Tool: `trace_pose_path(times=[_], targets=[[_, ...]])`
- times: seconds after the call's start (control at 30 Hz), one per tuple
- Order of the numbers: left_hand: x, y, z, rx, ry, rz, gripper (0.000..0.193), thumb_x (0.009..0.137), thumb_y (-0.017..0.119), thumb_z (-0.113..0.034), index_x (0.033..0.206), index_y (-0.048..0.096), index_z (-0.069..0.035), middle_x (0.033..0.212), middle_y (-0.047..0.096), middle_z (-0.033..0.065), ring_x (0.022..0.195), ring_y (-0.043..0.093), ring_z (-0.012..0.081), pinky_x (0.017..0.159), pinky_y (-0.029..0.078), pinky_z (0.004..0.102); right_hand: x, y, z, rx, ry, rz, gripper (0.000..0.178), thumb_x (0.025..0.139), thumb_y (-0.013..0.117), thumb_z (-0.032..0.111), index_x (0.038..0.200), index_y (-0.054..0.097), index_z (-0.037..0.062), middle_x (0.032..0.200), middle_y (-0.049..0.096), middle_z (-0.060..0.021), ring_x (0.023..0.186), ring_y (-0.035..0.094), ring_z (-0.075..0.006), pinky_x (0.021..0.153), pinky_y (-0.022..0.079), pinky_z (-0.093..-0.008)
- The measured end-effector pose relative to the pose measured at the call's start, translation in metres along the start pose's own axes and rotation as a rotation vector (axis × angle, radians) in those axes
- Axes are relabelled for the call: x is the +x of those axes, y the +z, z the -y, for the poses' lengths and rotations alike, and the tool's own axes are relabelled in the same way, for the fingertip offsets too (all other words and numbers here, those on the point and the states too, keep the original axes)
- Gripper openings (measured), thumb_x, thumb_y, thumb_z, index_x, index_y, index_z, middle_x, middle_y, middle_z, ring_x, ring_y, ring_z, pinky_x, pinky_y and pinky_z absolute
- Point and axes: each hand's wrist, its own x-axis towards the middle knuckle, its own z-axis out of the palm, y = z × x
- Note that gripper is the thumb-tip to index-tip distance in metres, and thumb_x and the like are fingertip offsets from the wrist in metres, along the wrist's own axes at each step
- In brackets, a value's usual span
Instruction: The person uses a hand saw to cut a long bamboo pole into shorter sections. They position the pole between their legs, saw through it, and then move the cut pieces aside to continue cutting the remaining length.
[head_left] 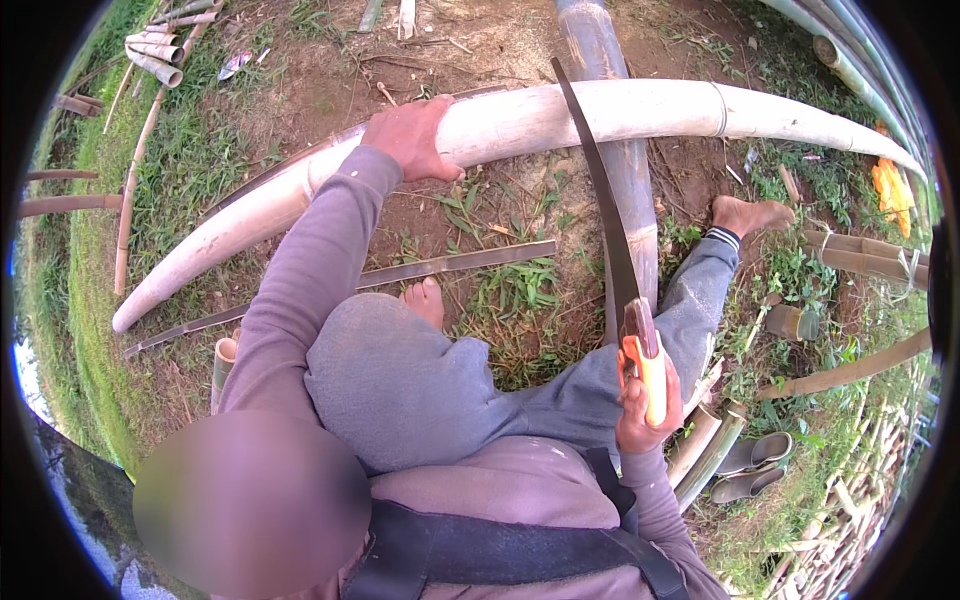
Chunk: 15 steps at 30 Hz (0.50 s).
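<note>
A long pale bamboo pole [500, 128] spans the view from left to right and rests across a thick grey bamboo log [635, 215]. My left hand [408, 140] is closed over the pole left of that crossing, thumb on the near side. In my right hand [648, 415] is a handsaw [608, 205], its orange and yellow handle gripped low at the right. The long dark blade points away from me and passes over the pole near the log. Whether its teeth touch the pole I cannot tell.
A narrow bamboo strip [460, 262] lies between me and the pole. At the right are cut bamboo pieces [712, 455], dark shoes [752, 468] and an orange cloth [892, 195]. Several bamboo tubes [155, 50] lie at the far left. My bare feet are on the ground.
</note>
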Motion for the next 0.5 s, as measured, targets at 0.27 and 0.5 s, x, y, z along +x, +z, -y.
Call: trace_pose_path(times=[0.27, 0.5], targets=[[0.006, -0.007, -0.004, -0.023, 0.015, -0.023, 0.104, 0.068, 0.090, -0.058, 0.153, 0.052, -0.012, 0.132, 0.072, 0.0208, 0.120, 0.071, 0.0398, 0.104, 0.057, 0.0489, 0.155, 0.086, 0.013, -0.029, -0.133, -0.080, 0.036, 0.097, 0.079, 0.006, 0.130, 0.069, -0.0066, 0.115, 0.078, -0.0172, 0.096, 0.076, -0.0193, 0.085, 0.060, -0.0335], [-0.002, 0.001, 0.001, 0.005, 0.002, -0.053, 0.107, 0.068, 0.089, -0.059, 0.154, 0.050, -0.010, 0.133, 0.072, 0.0213, 0.122, 0.071, 0.0401, 0.105, 0.056, 0.0489, 0.001, -0.006, 0.000, -0.056, -0.094, -0.033, 0.045, 0.100, 0.072, 0.005, 0.139, 0.059, -0.0145, 0.126, 0.075, -0.0271, 0.116, 0.077, -0.0334, 0.100, 0.061, -0.0398]])
